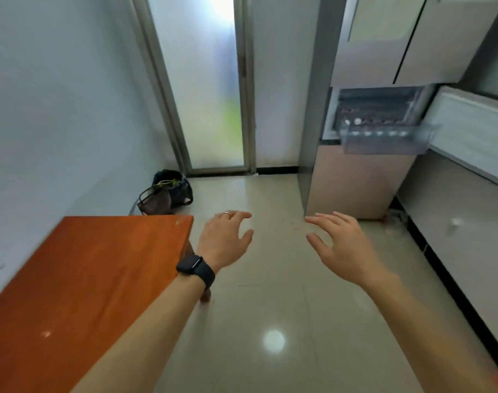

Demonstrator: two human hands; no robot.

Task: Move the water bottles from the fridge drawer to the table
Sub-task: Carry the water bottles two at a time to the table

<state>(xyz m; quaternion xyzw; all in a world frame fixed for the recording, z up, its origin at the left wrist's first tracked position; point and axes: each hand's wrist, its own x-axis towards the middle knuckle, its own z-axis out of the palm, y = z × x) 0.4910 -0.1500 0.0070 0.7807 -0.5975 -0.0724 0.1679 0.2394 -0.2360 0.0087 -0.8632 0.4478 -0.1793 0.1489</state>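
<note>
The fridge [358, 177] stands at the right, and its clear plastic drawer [383, 144] is pulled out. A row of several white bottle caps [379, 133] shows inside the drawer; the bottles are blurred. The orange wooden table [80, 279] fills the lower left. My left hand [226, 236], with a dark watch on the wrist, hovers over the floor beside the table's far corner, fingers spread and holding nothing. My right hand [338, 242] hovers level with it to the right, fingers relaxed and holding nothing, well short of the fridge.
A frosted glass door [211, 80] is straight ahead. Dark bags [168, 192] lie on the floor in the corner behind the table. A white counter with cabinets [469, 177] runs along the right wall. Glossy tiled floor [270, 307] lies between table and fridge.
</note>
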